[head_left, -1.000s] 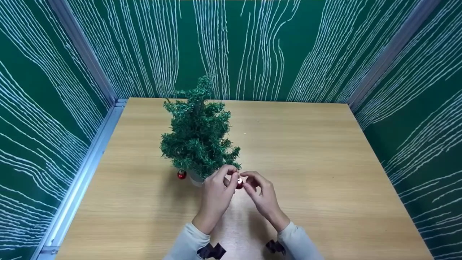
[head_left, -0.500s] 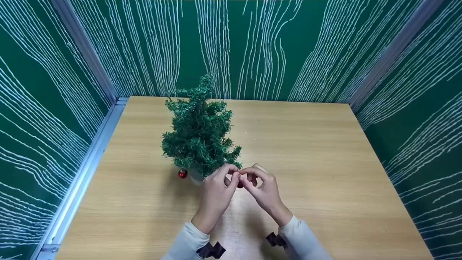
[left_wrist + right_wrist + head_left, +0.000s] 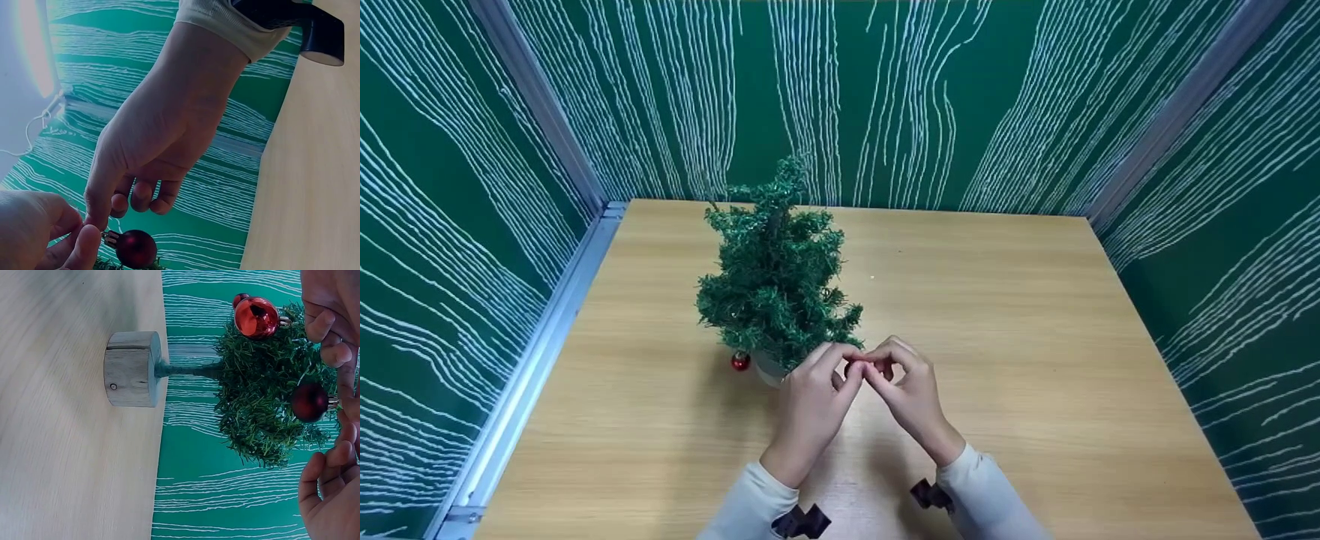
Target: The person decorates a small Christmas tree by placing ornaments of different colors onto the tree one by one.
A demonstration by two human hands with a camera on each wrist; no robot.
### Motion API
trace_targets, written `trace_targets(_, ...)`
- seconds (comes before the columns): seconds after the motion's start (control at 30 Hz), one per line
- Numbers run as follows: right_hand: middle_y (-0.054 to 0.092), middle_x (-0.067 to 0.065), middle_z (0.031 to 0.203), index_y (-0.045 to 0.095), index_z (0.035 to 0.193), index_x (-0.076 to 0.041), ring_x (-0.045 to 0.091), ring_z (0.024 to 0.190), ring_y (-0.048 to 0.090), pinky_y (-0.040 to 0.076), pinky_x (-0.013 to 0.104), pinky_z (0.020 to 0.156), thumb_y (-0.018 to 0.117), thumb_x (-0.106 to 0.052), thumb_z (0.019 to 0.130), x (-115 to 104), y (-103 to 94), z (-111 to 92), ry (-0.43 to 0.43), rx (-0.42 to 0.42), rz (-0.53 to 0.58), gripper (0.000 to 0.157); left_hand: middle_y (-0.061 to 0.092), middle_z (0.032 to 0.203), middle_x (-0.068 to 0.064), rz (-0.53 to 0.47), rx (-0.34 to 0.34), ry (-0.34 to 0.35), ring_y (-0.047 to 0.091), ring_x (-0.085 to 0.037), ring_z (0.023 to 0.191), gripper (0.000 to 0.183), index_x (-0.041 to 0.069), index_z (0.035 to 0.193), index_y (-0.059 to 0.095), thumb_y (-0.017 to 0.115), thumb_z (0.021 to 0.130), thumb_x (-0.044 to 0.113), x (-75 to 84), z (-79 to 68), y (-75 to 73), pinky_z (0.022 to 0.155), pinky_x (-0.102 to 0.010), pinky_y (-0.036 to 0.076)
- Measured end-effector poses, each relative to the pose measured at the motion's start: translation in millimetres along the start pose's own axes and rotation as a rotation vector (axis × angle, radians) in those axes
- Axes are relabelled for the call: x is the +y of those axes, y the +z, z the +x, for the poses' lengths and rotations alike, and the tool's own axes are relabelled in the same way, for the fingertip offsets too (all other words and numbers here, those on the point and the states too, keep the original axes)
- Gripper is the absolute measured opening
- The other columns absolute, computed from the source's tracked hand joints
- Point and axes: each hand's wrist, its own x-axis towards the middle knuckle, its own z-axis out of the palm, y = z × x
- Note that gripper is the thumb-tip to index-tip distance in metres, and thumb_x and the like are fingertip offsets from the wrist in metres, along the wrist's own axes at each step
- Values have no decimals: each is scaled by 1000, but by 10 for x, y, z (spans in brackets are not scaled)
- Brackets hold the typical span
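Observation:
In front of the small artificial Christmas tree (image 3: 776,277), my left hand (image 3: 814,394) and right hand (image 3: 907,390) meet fingertip to fingertip. Between them they pinch the top of a dark red Christmas ball (image 3: 136,249), at or just above its metal cap. Its loop is too small to make out. From the head view the fingers mostly hide this ball; in the right wrist view it hangs before the lower branches. A shiny red Christmas ball (image 3: 257,318) hangs from the tree's left side, with another red ball (image 3: 241,297) partly behind it.
The tree stands on a round pale wooden base (image 3: 132,370) on the wooden table (image 3: 997,315). Green walls with white wavy lines (image 3: 907,97) enclose the table at the back and both sides. A black wrist camera (image 3: 802,521) sits at the left sleeve.
The right hand's fingertips have moved left to meet the left hand's at the dark red Christmas ball. The ball, visible between the hands earlier, is now mostly covered. The tree stays put.

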Motion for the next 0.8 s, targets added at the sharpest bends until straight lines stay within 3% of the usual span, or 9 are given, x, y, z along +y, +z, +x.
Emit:
trace_targets(0.17,55,5,66,69,82,-2,19,59,48,40,30,53,71,13,80,5,-1,21,-11,0,5,16,68,93,8,4,-2,3,59,-5,61,9,18,97,70,73,90,22,1,5,-11,56,-15,46)
trace_targets(0.4,55,6,66,69,82,-3,15,61,49,41,28,53,72,12,80,-2,2,53,-18,-3,6,15,68,90,7,40,20,29,60,-4,63,6,16,94,70,73,90,18,7,24,-43,58,-15,49)
trace_targets(0.63,56,5,68,69,82,-2,9,62,49,42,27,54,73,-1,86,-7,-5,93,-8,-12,12,5,67,89,4,96,34,56,62,-6,63,3,14,92,69,70,92,17,30,66,-94,57,-16,50)
trace_targets(0.8,56,5,67,69,82,-1,10,62,48,41,28,54,73,2,85,-13,-6,127,-7,-11,4,6,67,87,2,96,18,15,62,-9,63,4,12,91,67,66,94,16,16,106,-99,57,-17,50)
